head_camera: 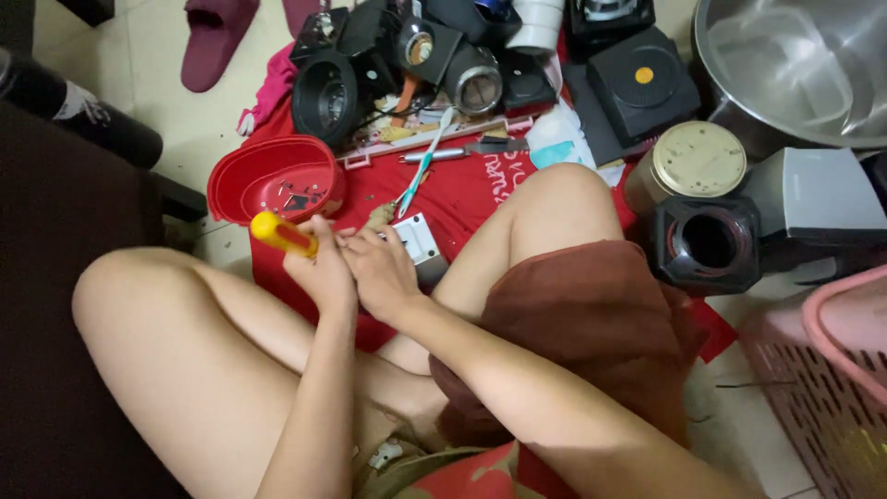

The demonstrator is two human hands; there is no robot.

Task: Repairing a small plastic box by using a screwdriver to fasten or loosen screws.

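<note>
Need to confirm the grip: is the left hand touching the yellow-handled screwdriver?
Touching. The head view shows the left hand wrapped around the screwdriver, its yellow handle sticking out past the fingers.

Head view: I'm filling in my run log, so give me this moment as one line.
left hand: grips yellow-handled screwdriver | right hand: on white part | red bowl beside

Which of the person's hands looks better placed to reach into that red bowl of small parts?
Probably the left hand: the red bowl lies on its side, though it grips the yellow-handled screwdriver.
</note>
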